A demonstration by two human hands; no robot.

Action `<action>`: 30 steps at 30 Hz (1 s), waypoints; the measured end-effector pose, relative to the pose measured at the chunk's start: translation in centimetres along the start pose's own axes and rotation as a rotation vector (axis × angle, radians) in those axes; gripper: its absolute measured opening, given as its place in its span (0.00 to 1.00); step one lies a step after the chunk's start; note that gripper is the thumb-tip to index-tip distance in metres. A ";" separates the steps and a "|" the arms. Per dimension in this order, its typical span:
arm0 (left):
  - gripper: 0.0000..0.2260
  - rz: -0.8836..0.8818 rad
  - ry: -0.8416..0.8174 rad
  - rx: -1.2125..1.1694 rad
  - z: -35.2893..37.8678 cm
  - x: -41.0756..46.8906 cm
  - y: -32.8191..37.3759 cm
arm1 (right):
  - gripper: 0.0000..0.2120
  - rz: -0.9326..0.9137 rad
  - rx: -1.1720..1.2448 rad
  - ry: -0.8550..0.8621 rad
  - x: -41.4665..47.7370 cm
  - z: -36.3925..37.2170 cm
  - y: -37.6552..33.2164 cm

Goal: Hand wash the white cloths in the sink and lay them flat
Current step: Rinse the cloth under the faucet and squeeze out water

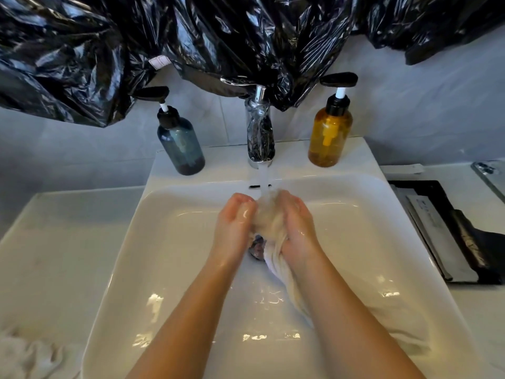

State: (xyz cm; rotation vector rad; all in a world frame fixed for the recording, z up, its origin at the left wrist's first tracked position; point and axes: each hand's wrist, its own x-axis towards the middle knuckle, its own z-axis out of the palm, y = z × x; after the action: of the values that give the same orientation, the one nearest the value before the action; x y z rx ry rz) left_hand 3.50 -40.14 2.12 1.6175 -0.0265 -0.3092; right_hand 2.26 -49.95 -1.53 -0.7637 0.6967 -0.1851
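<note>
Both hands hold one wet white cloth (269, 224) bunched up under the running water of the chrome tap (259, 132), above the middle of the white sink (169, 242). My left hand (235, 220) presses it from the left and my right hand (299, 228) grips it from the right. The cloth's tail hangs down under my right forearm into the basin. A second pale cloth (404, 329) lies in the basin's near right corner. Another crumpled white cloth (30, 356) rests on the counter at the near left.
A blue pump bottle (180, 144) stands left of the tap and an amber pump bottle (329, 135) right of it. Black plastic sheeting (191, 42) hangs over the wall above. A black tray (451, 233) with dark items sits on the counter to the right.
</note>
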 end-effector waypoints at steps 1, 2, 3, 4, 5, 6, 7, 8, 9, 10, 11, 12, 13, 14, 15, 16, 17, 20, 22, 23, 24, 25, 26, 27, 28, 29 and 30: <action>0.09 0.025 0.035 0.128 1.1 -0.1 -0.3 | 0.30 0.098 0.060 -0.011 -0.2 0.3 0.5; 0.13 0.040 0.080 0.248 2.1 0.0 -0.6 | 0.31 0.159 0.109 -0.030 -0.4 0.5 0.8; 0.15 0.068 0.142 0.348 3.0 0.2 -0.6 | 0.26 0.188 0.153 -0.054 -0.3 0.5 1.1; 0.15 0.098 0.190 0.421 3.5 0.7 -0.6 | 0.21 0.190 0.192 -0.082 -0.3 0.4 1.4; 0.15 0.127 0.224 0.477 3.8 1.2 -0.4 | 0.16 0.190 0.234 -0.118 -0.5 0.3 1.4; 0.13 0.130 0.242 0.515 3.9 2.0 -0.3 | 0.13 0.195 0.249 -0.144 -1.0 0.3 1.2; 0.10 0.108 0.255 0.520 3.7 2.7 -0.1 | 0.12 0.195 0.236 -0.133 -1.2 0.3 0.9; 0.07 0.069 0.266 0.490 3.3 3.4 0.0 | 0.11 0.181 0.199 -0.106 -1.4 0.2 0.8; 0.05 0.040 0.271 0.427 2.9 3.5 0.1 | 0.12 0.164 0.154 -0.065 -1.1 0.1 0.7; 0.05 0.032 0.267 0.370 2.4 3.3 0.0 | 0.15 0.151 0.118 -0.042 -1.1 0.1 0.5; 0.06 0.072 0.248 0.336 2.0 2.7 -0.2 | 0.22 0.155 0.104 -0.031 -0.8 0.1 0.5; 0.07 0.136 0.206 0.328 1.8 1.9 -0.6 | 0.29 0.177 0.120 -0.028 -0.4 -0.1 0.4; 0.06 0.186 0.137 0.336 1.9 0.9 -0.8 | 0.33 0.225 0.165 -0.031 -0.5 -0.3 0.4; 0.07 0.203 0.078 0.355 2.2 0.2 -0.9 | 0.31 0.257 0.207 -0.028 -0.6 -0.4 0.4; 0.07 0.202 0.057 0.379 2.6 -0.1 -0.9 | 0.27 0.273 0.226 -0.035 -0.8 -0.3 0.5; 0.08 0.188 0.078 0.414 2.8 0.2 -0.7 | 0.22 0.260 0.238 -0.062 -1.2 -0.2 0.7; 0.09 0.175 0.125 0.460 3.0 1.0 -0.4 | 0.16 0.237 0.249 -0.100 -1.7 0.1 1.1; 0.10 0.042 0.224 0.508 1.8 4.0 0.8 | 0.07 0.129 0.041 -0.027 -1.6 1.0 1.1; 0.11 0.009 0.230 0.406 0.8 4.1 1.0 | 0.08 0.078 -0.014 -0.003 -1.4 1.4 0.3; 0.12 0.047 0.225 0.381 0.8 3.3 1.1 | 0.09 0.076 0.028 0.005 -1.2 1.3 -0.1; 0.13 0.099 0.198 0.387 1.1 2.2 0.9 | 0.10 0.096 0.097 0.005 -0.9 0.9 -0.3; 0.13 0.141 0.151 0.404 1.7 1.1 0.6 | 0.13 0.152 0.163 0.003 -1.0 0.6 -0.4; 0.13 0.161 0.123 0.430 2.3 0.3 0.3 | 0.16 0.208 0.190 -0.018 -1.1 0.5 -0.2; 0.12 0.166 0.126 0.450 2.8 0.1 0.1 | 0.17 0.246 0.191 -0.053 -1.4 0.5 0.2; 0.11 0.164 0.157 0.476 3.1 0.6 0.1 | 0.14 0.237 0.175 -0.088 -1.7 0.5 0.6; 0.10 0.168 0.185 0.516 3.1 1.5 0.2 | 0.09 0.198 0.175 -0.111 -1.9 0.7 0.8; 0.10 0.159 0.196 0.561 3.0 2.6 0.5 | 0.04 0.162 0.163 -0.112 -2.0 1.0 0.8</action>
State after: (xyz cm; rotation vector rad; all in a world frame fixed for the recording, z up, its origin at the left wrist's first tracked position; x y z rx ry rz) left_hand 5.42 -43.62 1.99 2.1812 -0.0986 -0.0130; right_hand 1.32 -48.02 -0.52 -0.5543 0.6255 -0.0502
